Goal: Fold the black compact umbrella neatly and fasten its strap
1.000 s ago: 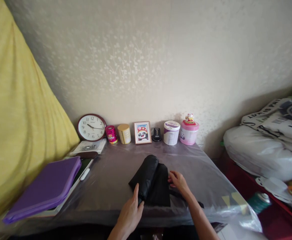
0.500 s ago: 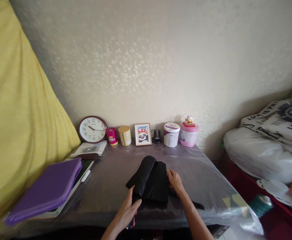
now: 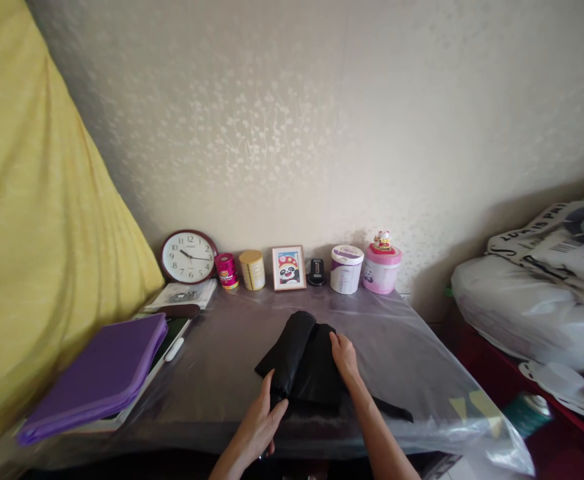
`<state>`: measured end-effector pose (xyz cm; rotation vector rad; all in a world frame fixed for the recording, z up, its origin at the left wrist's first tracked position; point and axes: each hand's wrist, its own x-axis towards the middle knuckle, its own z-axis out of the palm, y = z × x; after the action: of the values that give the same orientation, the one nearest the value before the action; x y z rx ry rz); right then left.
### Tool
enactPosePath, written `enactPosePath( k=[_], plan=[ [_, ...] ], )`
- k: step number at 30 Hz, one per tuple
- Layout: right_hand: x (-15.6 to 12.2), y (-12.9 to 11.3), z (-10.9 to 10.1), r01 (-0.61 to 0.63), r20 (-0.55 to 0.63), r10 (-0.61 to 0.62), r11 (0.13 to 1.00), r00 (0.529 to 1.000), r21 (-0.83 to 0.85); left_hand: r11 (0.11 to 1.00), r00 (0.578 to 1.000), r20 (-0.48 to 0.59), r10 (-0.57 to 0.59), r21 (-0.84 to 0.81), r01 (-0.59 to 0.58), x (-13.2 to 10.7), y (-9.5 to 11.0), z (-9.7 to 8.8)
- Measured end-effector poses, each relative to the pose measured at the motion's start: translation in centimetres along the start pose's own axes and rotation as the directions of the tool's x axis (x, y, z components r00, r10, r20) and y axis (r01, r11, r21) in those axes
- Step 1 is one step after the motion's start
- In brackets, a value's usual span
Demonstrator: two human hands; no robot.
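Observation:
A black folding umbrella (image 3: 317, 373), collapsed with its fabric panels loose, lies across the near middle of the table. Around its lower left end, my left hand (image 3: 265, 417) is closed, the thumb on the rolled fabric; the handle below is mostly hidden. At the right side, my right hand (image 3: 345, 357) pinches the upper edge of a flat fabric panel. A narrow black strip of cloth (image 3: 395, 409) lies on the table beyond my right forearm, partly hidden by it.
Plastic film covers the table (image 3: 222, 373). A purple folder (image 3: 97, 373) rests on papers at left. Along the wall stand a clock (image 3: 189, 257), tins, a picture frame (image 3: 289, 268), a small black device (image 3: 317, 272) and tubs. Bagged bedding (image 3: 527, 307) is piled at right.
My right hand has moved slightly up along the panel's right edge to its top corner. My left hand keeps its hold on the umbrella. The view has shifted a little.

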<state>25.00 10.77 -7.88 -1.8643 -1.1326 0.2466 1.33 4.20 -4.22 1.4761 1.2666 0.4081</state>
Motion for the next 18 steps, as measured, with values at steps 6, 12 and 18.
enactPosePath(
  k=[6,12,18],
  plan=[
    [-0.8,1.2,-0.7,-0.025,-0.023,0.026,0.999,0.999,0.039,0.997,0.999,-0.037,-0.04,0.057,0.042,0.4,-0.4,0.5],
    [-0.5,0.0,-0.5,-0.064,0.033,0.059,0.983,0.998,0.172,0.988,0.996,-0.087,0.015,0.157,-0.001,0.8,-0.9,1.0],
    [0.5,-2.4,0.2,-0.113,0.116,0.077,0.929,0.99,0.351,0.957,0.995,-0.091,0.043,0.289,-0.015,0.8,-0.7,1.1]
  ],
)
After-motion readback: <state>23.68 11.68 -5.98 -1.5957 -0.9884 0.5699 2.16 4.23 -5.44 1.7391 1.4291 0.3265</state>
